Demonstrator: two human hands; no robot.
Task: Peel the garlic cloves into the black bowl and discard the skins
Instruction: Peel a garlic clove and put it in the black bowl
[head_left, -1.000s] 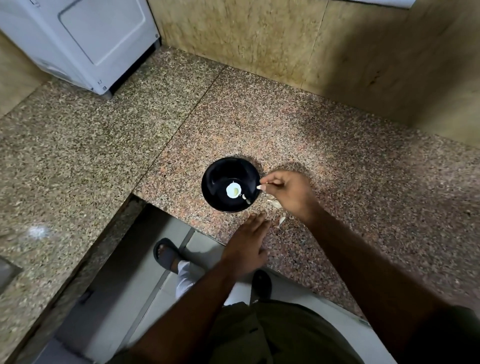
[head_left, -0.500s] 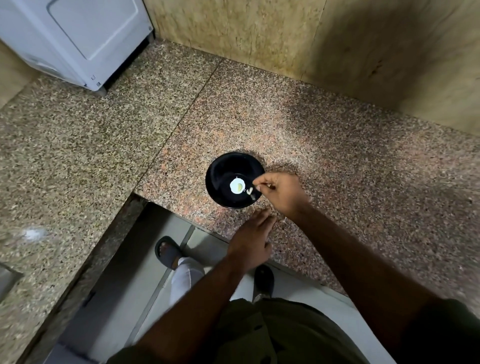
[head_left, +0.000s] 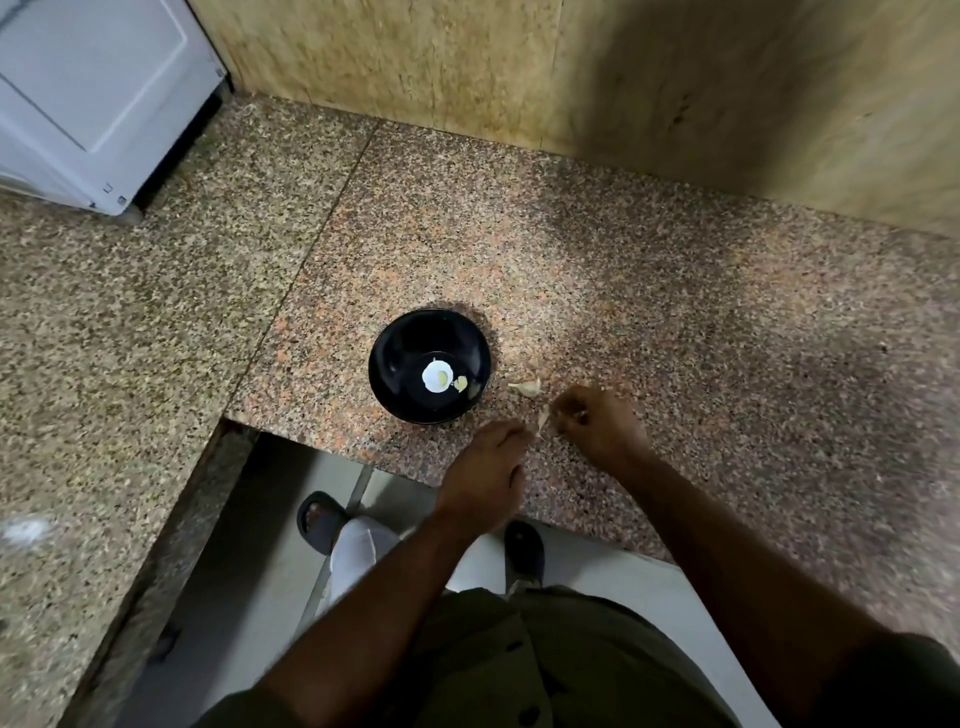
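The black bowl (head_left: 395, 358) stands on the granite counter near its front edge. A peeled garlic clove (head_left: 461, 384) lies inside it beside a bright white glare spot. An unpeeled clove (head_left: 527, 387) lies on the counter just right of the bowl. A second small pale clove (head_left: 542, 421) sits between my two hands. My right hand (head_left: 597, 426) has its fingers curled and pinches this small clove at its fingertips. My left hand (head_left: 488, 473) lies flat on the counter with straight fingers, its fingertips reaching the same clove.
The granite counter (head_left: 675, 322) runs to a tan wall at the back and right. A white appliance (head_left: 93, 98) stands at the far left corner. The counter's front edge is cut out on the left, with the floor and my sandalled feet (head_left: 319, 519) below.
My right hand has dropped a peeled clove into the bowl and pulled back right to the small clove on the counter. The left hand has stayed near the counter edge.
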